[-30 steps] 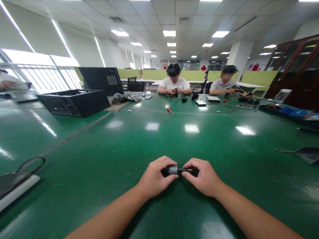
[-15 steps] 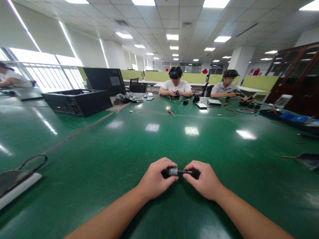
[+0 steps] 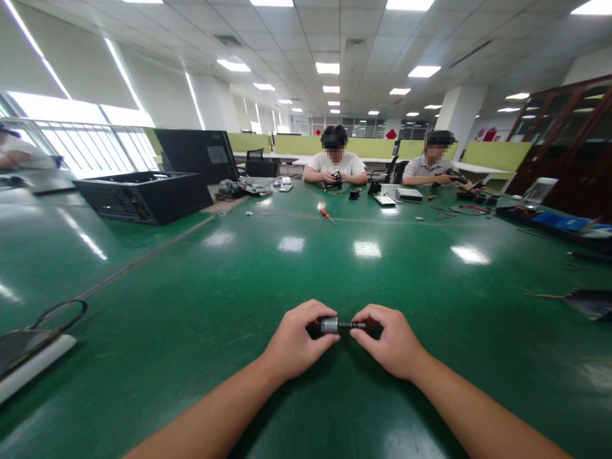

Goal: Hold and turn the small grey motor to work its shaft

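A: Where do the hands sit?
B: Low in the middle of the frame, over the green table (image 3: 201,299). The left hand (image 3: 292,345) and the right hand (image 3: 391,343) come in from the bottom edge on bare forearms and meet with their fingertips close together.
A: What is between them?
B: A small silver cylinder (image 3: 329,325), lying sideways, with a thin dark rod (image 3: 357,325) sticking out of its right end. It sits at centre bottom, just between the two hands. I cannot tell whether it touches the table.
A: How is each hand set?
B: The left hand is curled, thumb and fingers pinching the cylinder at its left end. The right hand is curled too, thumb and forefinger pinching the rod. Something dark and reddish shows behind the fingers — I cannot tell what it is.
A: And around them?
B: At the lower left edge lies a flat white slab (image 3: 33,366) with a black cable (image 3: 60,312) looped above it. At upper left stands a black case (image 3: 143,196). Above centre, far up the table, lies a red-handled screwdriver (image 3: 326,214). Beyond it, at the far side, sit a person in white (image 3: 335,164) and a person in grey (image 3: 430,167) — each with hands on small parts. At the right edge a dark flat thing (image 3: 591,301) lies well apart from the hands.
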Action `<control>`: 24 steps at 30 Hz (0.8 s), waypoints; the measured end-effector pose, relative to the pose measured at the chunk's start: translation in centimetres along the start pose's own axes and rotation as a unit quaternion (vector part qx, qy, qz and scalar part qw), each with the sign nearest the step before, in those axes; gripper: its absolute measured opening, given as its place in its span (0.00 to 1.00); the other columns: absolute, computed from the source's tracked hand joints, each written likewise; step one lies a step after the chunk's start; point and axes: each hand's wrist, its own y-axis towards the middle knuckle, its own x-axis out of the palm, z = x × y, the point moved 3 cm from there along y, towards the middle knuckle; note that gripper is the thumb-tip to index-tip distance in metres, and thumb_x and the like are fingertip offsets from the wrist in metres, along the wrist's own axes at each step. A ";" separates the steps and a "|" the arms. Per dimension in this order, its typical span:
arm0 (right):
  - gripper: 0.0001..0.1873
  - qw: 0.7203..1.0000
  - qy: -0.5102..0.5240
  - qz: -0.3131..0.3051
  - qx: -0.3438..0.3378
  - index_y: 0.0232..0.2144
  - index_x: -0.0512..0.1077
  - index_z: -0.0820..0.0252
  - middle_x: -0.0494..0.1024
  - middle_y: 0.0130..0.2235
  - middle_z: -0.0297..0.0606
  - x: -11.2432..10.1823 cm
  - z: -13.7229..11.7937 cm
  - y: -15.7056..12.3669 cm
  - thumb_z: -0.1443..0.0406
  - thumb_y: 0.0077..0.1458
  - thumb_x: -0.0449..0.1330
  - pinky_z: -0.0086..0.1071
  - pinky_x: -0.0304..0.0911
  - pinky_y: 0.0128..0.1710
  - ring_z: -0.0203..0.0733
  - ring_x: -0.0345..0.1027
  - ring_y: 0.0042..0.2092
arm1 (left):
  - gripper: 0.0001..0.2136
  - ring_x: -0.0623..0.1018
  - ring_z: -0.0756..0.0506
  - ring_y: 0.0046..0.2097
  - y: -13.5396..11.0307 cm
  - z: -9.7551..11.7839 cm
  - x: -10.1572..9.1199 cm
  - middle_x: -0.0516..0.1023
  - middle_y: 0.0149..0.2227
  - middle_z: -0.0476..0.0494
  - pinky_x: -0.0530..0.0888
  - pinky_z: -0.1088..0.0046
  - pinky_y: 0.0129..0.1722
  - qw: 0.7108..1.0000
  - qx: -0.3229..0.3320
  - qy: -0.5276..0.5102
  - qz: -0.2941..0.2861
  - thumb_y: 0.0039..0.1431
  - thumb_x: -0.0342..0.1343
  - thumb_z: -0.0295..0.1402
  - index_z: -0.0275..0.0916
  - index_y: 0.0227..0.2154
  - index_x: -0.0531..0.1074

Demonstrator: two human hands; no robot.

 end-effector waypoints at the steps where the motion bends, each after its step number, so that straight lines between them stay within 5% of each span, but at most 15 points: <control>1: 0.03 1.000 0.001 0.000 -0.001 0.31 0.75 0.58 0.77 0.29 0.35 0.0 0.0 0.0 0.67 0.51 0.63 0.32 0.63 0.34 0.40 0.70 0.31 | 0.12 0.76 0.45 0.38 0.0 0.0 0.0 0.77 0.37 0.44 0.73 0.69 0.39 1.000 0.000 0.000 -0.001 0.50 0.64 0.27 0.39 0.39 0.75; 24: 0.02 1.000 0.004 0.006 0.004 0.31 0.75 0.57 0.77 0.29 0.34 -0.4 -0.1 0.0 0.68 0.51 0.63 0.31 0.62 0.33 0.39 0.70 0.32 | 0.14 0.75 0.46 0.41 -0.3 -0.3 -0.2 0.76 0.39 0.46 0.70 0.69 0.42 1.000 -0.016 -0.017 0.012 0.49 0.65 0.24 0.41 0.40 0.75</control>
